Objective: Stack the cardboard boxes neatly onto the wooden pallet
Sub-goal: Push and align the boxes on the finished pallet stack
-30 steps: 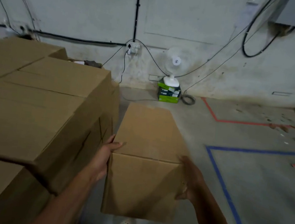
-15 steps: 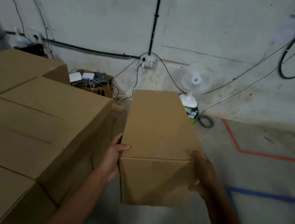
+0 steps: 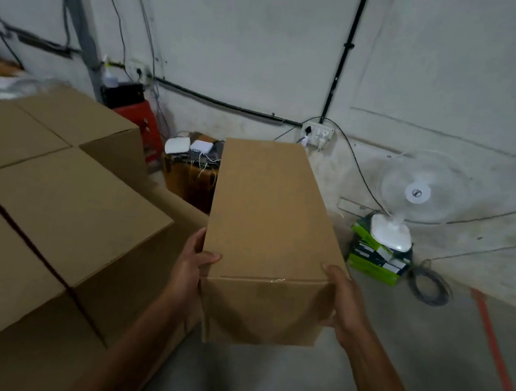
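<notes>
A long plain cardboard box (image 3: 269, 222) is held in the air at the middle of the view, its near end toward me. My left hand (image 3: 191, 268) grips its near left edge, thumb on top. My right hand (image 3: 343, 298) grips its near right edge, fingers curled round the side. To the left stands a stack of several closed cardboard boxes (image 3: 63, 207), its top about level with the held box. The wooden pallet is hidden from view.
A white fan (image 3: 412, 198) stands on green boxes (image 3: 375, 258) against the wall at right, with a coil of cable (image 3: 430, 286) beside it. A small brown box with white devices (image 3: 190, 151) and a red stool (image 3: 143, 123) sit behind the stack. Orange floor tape (image 3: 492, 341) runs at right.
Both hands have raised the box higher and carried it forward, closer to the wall and the stack. The view has turned left, and the blue floor line has gone out of view.
</notes>
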The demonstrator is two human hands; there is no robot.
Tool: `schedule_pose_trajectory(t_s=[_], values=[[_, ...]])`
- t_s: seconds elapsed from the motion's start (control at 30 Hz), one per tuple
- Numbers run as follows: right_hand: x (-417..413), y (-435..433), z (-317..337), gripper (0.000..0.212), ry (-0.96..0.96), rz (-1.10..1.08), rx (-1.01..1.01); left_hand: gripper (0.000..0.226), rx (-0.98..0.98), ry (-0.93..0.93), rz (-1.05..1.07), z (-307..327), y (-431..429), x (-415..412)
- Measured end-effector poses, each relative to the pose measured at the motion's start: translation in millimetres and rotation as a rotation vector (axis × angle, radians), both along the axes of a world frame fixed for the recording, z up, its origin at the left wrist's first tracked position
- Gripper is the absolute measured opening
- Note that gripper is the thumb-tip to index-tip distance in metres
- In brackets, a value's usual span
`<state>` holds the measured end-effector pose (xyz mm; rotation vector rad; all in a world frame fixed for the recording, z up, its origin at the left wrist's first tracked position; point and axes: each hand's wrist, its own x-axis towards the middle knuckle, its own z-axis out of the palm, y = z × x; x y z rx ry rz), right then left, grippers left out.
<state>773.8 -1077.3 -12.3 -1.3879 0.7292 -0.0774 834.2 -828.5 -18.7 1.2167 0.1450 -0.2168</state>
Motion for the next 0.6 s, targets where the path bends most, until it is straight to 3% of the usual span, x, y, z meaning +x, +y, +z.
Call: schedule_pose_trajectory(t_s=[0.1, 0.23, 0.37, 0.5, 0.6], values=[[65.3, -32.0, 9.2, 0.063, -0.011, 0.132, -0.008, 0.059, -0.004, -0.022, 0.083, 5.0, -24.5, 34.8], [140.7, -44.8, 7.4, 0.026, -0.055, 0.281, 0.014, 0.057, 0.024, -0.032, 0.242, 5.8, -38.2, 73.5], [212.5, -47.0, -14.0, 0.044, -0.004, 0.410, -0.005, 0.054, 0.077, -0.006, 0.408, -11.7, -44.4, 118.1], [291.2, -39.8, -41.3, 0.022, 0.045, 0.484, 0.003, 0.055, 0.131, 0.027, 0.591, -42.8, -50.7, 165.7], [342.5, -34.0, -58.7, 0.018, 0.083, 0.534, -0.020, 0.054, 0.147, 0.067, 0.724, -60.9, -57.1, 191.6]])
